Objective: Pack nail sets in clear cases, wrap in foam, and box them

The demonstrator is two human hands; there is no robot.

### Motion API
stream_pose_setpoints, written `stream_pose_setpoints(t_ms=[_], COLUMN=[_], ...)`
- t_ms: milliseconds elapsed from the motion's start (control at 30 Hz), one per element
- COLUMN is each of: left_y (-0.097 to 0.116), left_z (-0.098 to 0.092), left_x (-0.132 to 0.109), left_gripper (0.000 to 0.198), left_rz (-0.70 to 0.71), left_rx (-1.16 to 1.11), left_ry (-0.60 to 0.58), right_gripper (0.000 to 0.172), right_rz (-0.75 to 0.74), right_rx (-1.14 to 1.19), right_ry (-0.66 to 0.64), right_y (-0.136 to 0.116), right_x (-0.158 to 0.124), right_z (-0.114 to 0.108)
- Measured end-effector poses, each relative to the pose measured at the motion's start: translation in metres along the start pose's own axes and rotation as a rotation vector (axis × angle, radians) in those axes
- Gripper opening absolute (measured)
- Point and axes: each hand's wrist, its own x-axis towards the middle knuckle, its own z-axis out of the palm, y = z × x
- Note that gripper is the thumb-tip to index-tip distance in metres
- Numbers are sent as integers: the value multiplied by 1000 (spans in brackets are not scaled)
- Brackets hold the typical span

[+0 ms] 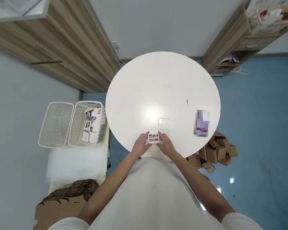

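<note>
A small white card of press-on nails point(154, 138), with dark red and pink pieces, sits at the near edge of the round white table point(158, 83). My left hand point(140, 144) grips its left end and my right hand point(166, 144) grips its right end, fingers curled on it. Just beyond the card lies a clear plastic case point(164, 124), open, touching no hand.
A blurred purple packet point(202, 122) lies at the table's right edge. Left of the table stand two white mesh baskets, one empty point(55, 124) and one holding several nail cards point(91, 124). Small cardboard boxes point(214, 151) are piled on the blue floor at right. A carton point(64, 201) sits lower left.
</note>
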Motion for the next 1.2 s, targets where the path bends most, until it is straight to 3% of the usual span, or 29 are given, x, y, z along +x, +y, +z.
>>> stream_pose_setpoints(t_ms=[167,333,733,1200], left_y=[33,48,47,47], left_z=[22,28,49,53], left_x=[19,35,37,29], left_gripper=[62,62,68,72], left_rz=[-7,-34,-132,-152], left_rx=[150,305,206,-12], left_ry=[-69,-112,-51,6], right_gripper=[61,59,55,55], right_rz=[-65,-112,-152,-136], right_rx=[-78,-129,-285,-195], right_ry=[90,130,28,6], right_y=[41,56,63,67], right_x=[-9,-4,7,9], right_z=[-26,-38,-42,-42])
